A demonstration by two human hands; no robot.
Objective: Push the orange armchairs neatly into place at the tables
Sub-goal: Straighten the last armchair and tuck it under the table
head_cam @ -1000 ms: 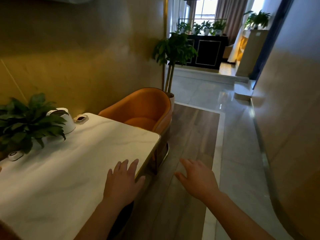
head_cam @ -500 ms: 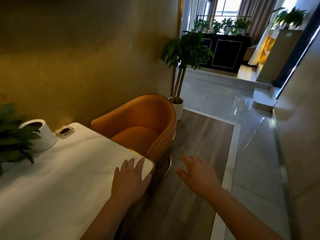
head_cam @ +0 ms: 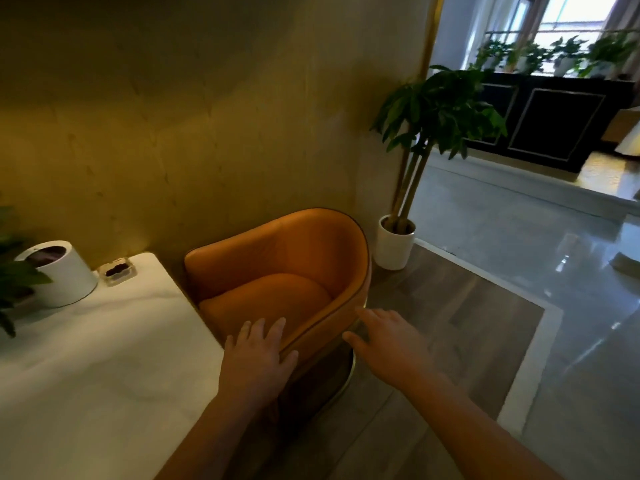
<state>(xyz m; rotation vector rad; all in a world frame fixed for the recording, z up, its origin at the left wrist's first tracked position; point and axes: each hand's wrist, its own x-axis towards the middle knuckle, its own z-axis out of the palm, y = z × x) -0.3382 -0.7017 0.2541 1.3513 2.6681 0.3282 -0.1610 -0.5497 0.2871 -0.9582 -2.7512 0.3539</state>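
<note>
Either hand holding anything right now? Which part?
Nothing is gripped. The left hand, fingers straight, is at the near arm rim of the rounded orange leather armchair; the right hand, fingers spread, is beside its outer wall. Contact cannot be told.

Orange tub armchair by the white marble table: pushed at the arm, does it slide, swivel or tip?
The orange leather tub armchair sits low on a round gold-rimmed base, so tipping seems unlikely. A one-sided push may turn it; the smooth wood-plank floor should let it slide.
</note>
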